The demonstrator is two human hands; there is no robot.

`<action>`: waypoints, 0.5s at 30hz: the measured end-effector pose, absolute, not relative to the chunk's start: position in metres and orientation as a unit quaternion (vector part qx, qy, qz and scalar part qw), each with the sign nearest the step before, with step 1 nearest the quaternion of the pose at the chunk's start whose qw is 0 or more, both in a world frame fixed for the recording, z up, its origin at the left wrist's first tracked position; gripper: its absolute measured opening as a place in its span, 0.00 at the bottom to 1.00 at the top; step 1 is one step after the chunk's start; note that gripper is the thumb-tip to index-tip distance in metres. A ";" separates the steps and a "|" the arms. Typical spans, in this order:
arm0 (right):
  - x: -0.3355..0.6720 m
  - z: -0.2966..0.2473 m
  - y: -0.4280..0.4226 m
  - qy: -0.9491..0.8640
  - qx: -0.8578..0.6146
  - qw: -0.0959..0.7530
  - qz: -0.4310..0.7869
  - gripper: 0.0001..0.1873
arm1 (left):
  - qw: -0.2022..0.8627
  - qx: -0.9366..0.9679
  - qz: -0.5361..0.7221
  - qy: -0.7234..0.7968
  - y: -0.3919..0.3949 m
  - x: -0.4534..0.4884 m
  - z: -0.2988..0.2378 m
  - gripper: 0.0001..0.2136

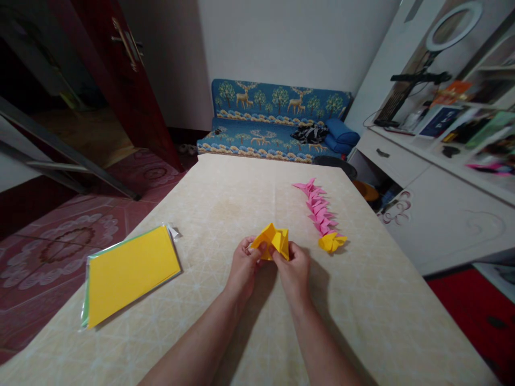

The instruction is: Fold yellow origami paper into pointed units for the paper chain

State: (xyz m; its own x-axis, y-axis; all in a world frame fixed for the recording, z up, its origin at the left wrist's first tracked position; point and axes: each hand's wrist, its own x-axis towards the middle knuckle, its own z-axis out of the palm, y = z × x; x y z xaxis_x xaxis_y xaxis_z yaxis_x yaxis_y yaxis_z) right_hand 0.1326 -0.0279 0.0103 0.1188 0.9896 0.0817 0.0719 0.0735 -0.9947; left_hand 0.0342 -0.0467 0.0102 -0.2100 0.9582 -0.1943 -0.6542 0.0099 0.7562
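A partly folded piece of yellow origami paper [275, 239] is held just above the table between my two hands. My left hand [245, 264] pinches its left side, thumb on the near face. On the right side my right hand [294, 264] grips it, with the thumb pressed into the fold at the middle. Its upper edges stand up in creased flaps. To the right lies a row of pink folded paper pieces [319, 209], with a yellow folded paper piece [332, 243] at its near end.
A stack of yellow paper sheets [134, 273] in a clear sleeve, green showing at its edge, lies on the cloth-covered table [193, 343] at left. Beyond the table stands a blue patterned sofa [265, 120]. A white cabinet [450, 209] is at the right, a red door [120, 80] at the left.
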 end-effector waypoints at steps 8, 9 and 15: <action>0.131 0.010 -0.029 -0.529 -0.535 0.510 0.417 0.10 | 0.570 0.217 0.678 0.409 -0.046 0.035 0.004 0.14; 0.132 0.010 -0.029 -0.528 -0.537 0.509 0.418 0.10 | 0.571 0.220 0.677 0.410 -0.045 0.034 0.003 0.14; 0.133 0.012 -0.030 -0.532 -0.542 0.504 0.411 0.08 | 0.578 0.233 0.670 0.403 -0.045 0.033 0.007 0.14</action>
State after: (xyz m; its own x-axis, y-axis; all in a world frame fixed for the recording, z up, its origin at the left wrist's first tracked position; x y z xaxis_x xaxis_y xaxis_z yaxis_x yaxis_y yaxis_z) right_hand 0.1331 -0.0303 0.0124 0.0961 0.9912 0.0906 0.1627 0.0742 -0.9839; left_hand 0.0328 -0.0446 0.0066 -0.2227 0.9626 -0.1541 -0.5863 -0.0059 0.8100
